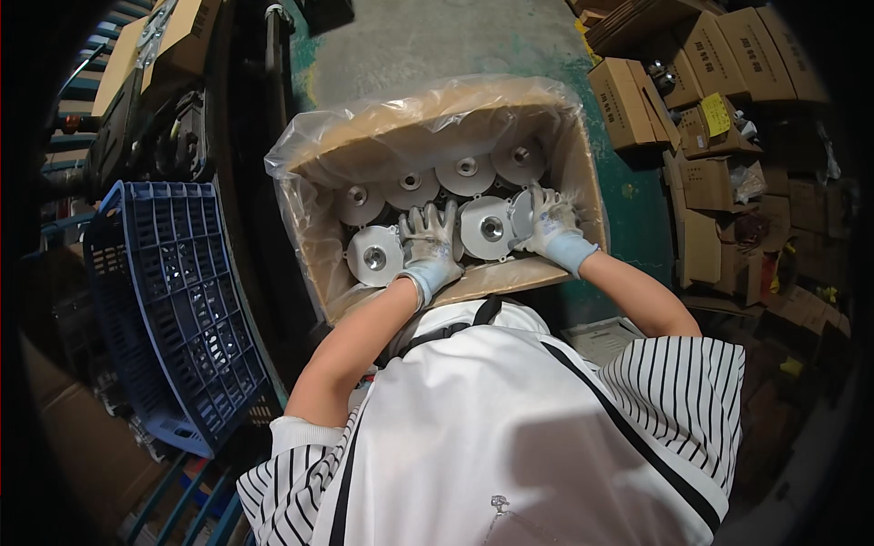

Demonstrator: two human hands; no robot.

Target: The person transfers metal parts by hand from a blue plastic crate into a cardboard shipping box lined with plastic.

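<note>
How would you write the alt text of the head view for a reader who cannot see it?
A gloved left hand and right hand reach among round silver metal parts, arranged in two rows inside a cardboard box with clear plastic lining. A blue plastic crate is on the left, and more cardboard boxes are piled on the right.

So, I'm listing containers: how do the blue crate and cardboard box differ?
The blue crate has slotted sides; the cardboard box, solid ones. The cardboard box is draped in clear plastic film; the blue crate shows none. The blue crate is untouched at left; the cardboard box has the left hand and right hand inside. Both look rectangular.
</note>
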